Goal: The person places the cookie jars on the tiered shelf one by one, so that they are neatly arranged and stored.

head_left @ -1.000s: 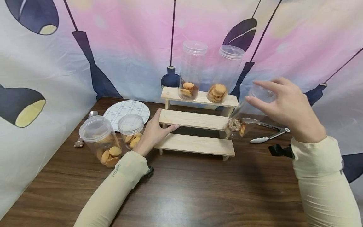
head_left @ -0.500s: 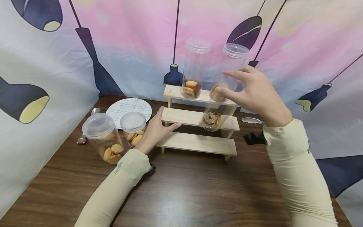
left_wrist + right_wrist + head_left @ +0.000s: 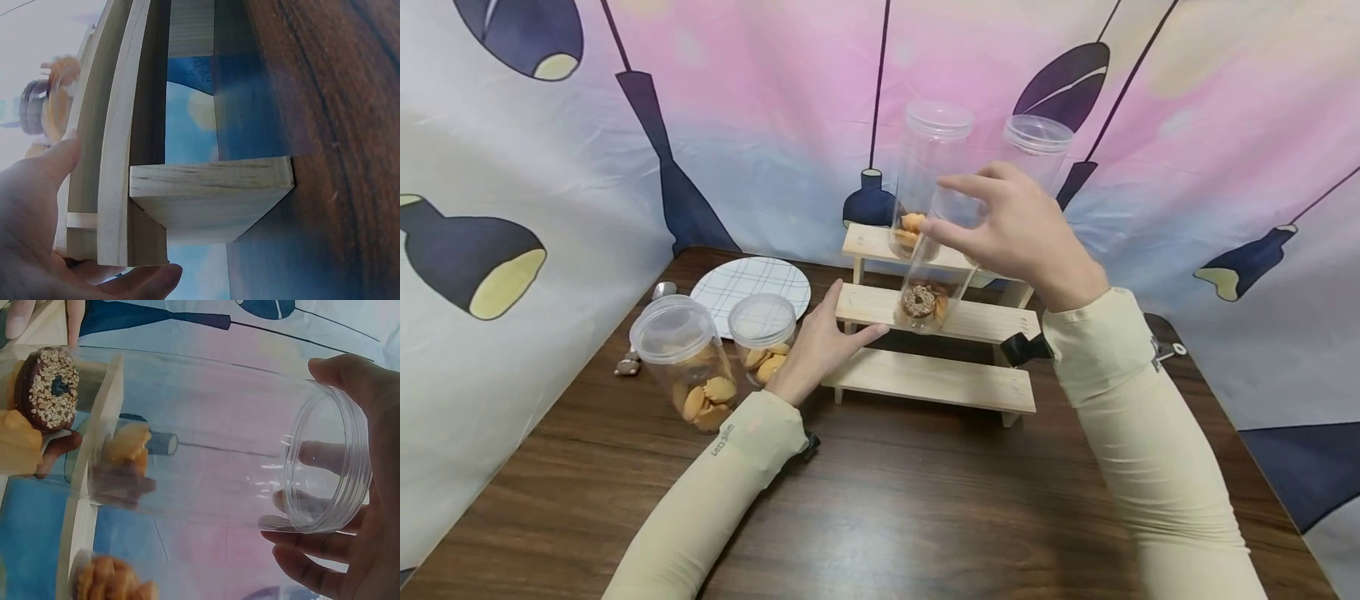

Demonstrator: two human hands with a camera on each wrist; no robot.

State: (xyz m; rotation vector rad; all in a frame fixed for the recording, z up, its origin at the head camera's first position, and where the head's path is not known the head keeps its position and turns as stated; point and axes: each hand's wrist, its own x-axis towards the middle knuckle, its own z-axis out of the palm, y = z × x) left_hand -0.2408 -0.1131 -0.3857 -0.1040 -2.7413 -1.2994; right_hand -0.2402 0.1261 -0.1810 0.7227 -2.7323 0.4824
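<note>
Across the back we have a printed cloth, pink fading to blue with dark lamp shapes, and below it the dark wood-grain table. Centre stage is the pale wooden rack, 3 shelves stepping up toward the cloth. On the top shelf we spot 2 tall clear jars: the left jar and the right jar, partly hidden by fingers.

And here's the held jar, tall and clear, tilted over the middle shelf, top leaning right; whether its base touches wood, we can't tell. Off to the left we have the checked plate, with the wide jar in front.

To the hands: the right hand curves thumb and fingers round the held jar's top end, while the left hand grips the middle shelf's left end. Just beside that hand sits the small jar, biscuits inside. Smallest of all, low in the held jar, a nut-sprinkled chocolate ring!
</note>
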